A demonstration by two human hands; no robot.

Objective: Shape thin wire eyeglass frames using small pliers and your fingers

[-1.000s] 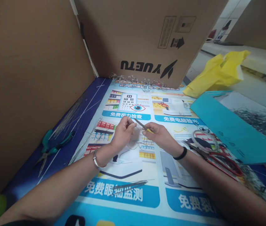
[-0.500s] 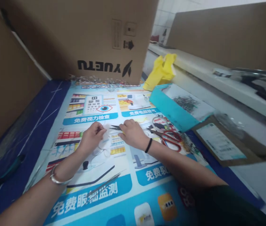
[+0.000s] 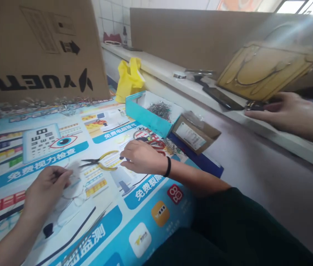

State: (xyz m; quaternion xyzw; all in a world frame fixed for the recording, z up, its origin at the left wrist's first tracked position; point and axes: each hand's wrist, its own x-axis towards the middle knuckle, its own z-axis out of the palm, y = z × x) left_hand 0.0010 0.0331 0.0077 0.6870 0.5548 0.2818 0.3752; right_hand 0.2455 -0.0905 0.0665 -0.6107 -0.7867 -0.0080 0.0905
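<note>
At the lower left, my left hand [image 3: 47, 188] is closed in a pinch on a thin wire piece [image 3: 80, 197] with a pale, see-through part; its exact kind is blurred. Yellow-handled pliers [image 3: 99, 162] lie on the printed sheet between my hands, jaws pointing left and handles spread. Just right of those handles is my right hand [image 3: 142, 157], wearing a black band, fingers loosely curled and apart from the pliers. Beyond it, red-handled scissors [image 3: 158, 145] are partly hidden by this hand.
A turquoise box [image 3: 148, 116] holds a heap of small metal pieces. Beside it stand an opened brown carton [image 3: 192, 135] and a yellow bag [image 3: 130, 79]. Another person's hand [image 3: 286, 112] rests at the ledge under a yellowish bag [image 3: 267, 70]. A large cardboard box [image 3: 42, 48] stands at upper left.
The view has swung right, bringing the other person's hand into sight. My right hand has let go of the pliers and moved off their handles. My left hand still pinches the wire piece.
</note>
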